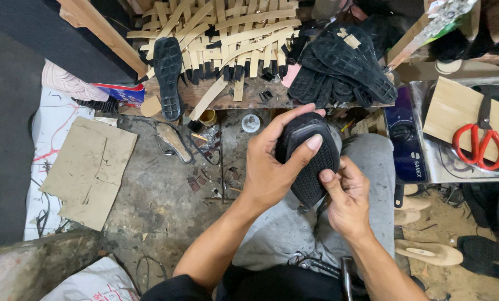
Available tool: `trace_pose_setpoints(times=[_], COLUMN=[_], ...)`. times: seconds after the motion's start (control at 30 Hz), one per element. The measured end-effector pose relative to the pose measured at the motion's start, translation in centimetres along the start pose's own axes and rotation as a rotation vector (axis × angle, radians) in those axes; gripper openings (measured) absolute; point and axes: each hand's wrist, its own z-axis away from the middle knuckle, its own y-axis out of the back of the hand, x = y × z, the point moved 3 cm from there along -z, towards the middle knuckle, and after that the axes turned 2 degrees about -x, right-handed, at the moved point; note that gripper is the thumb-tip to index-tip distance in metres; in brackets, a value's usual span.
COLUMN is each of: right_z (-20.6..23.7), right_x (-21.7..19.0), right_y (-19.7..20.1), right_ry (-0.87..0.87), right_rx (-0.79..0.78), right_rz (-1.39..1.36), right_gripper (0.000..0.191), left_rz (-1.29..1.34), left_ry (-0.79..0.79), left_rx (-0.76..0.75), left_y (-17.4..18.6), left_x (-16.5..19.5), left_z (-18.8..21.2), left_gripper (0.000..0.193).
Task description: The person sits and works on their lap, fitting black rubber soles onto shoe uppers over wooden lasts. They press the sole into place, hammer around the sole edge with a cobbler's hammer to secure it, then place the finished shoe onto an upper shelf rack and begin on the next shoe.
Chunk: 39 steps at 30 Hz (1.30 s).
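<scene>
Beside a seemingly purple-blue box (404,142), hands grip a black sole (311,159).

The left hand (269,167) wraps round a black sole (311,161) held over the person's lap, thumb across its ribbed face, while the right hand (347,198) presses a thumb on its lower edge. Beyond, the table (205,92) carries tan strips (227,33), one sole (168,75) and a heap of soles (344,64). Red scissors (480,144) lie on a board (461,114) at the right.
</scene>
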Motion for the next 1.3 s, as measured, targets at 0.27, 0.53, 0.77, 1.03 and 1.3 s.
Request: trace_pose_setpoints(times=[0.27,0.53,0.77,1.03,1.3], right_z=[-0.1,-0.4,-0.2,0.1,-0.1], right_x=[-0.3,-0.5,-1.1,-1.3,-1.8], right_y=[-0.1,-0.6,-0.9,-1.5,-2.1], right_ry=[0.002,-0.085,-0.085,-0.113,-0.128], right_rx=[0.013,0.03,0.002,-0.034,-0.033], right_rz=[0.067,0.039,0.154,0.184,0.263], right_gripper=[0.014,0.016,0.014,0.012,0.012], left_rz=[0.009,0.054,0.041,0.01,-0.025], left_ry=[0.004,0.002,0.038,0.052,0.066], left_rx=[0.011,0.016,-0.058,-0.038,-0.036], left_y=[-0.1,0.0,0.5,0.7,1.1], left_x=[-0.3,-0.6,0.7,1.2,0.8], left_z=[0.1,-0.2,0.1,0.1,0.1], left_gripper=[0.04,0.038,0.036,0.031,0.033])
